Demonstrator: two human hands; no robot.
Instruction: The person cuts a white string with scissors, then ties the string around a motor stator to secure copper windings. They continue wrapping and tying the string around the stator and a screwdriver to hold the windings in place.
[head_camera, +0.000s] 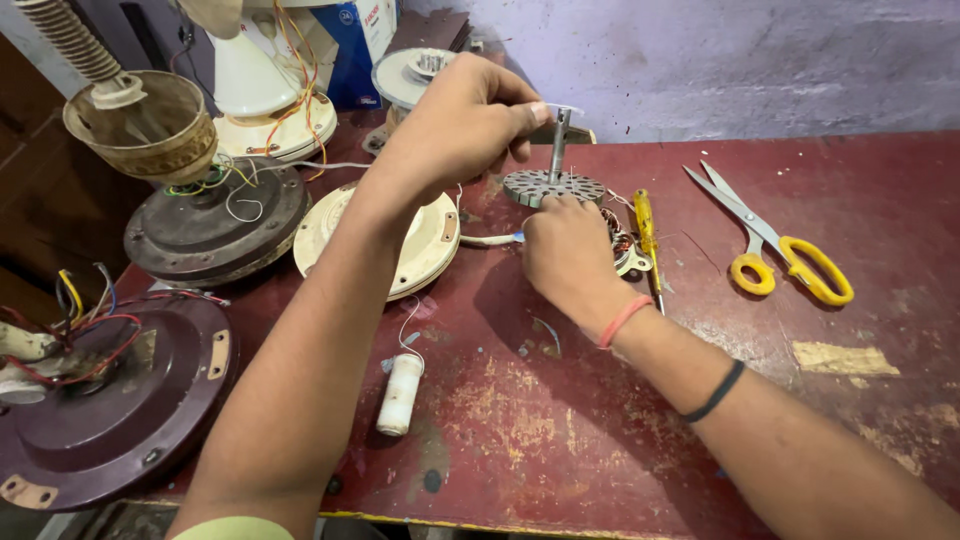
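A: Where is the slotted metal core (553, 186)?

B: On the red worktop (600, 420), left of the yellow scissors (790, 255). The left hand (460, 125) has its fingers pinched on the core's upright shaft (560, 140); the right hand (565, 250) curls against the core's near edge.

A: Any packages?

B: A blue-and-white box (362, 40) stands far behind the core, by the wall.

Dark red bench (600, 420), paint worn and scratched. On it: yellow-handled scissors (775, 245) at right, yellow screwdriver (647, 235) near centre, slotted metal disc with upright shaft (553, 183), white cylinder with a wire (399, 393) in front, cream round cover (420, 245), dark fan motor housings (215, 225) at left.
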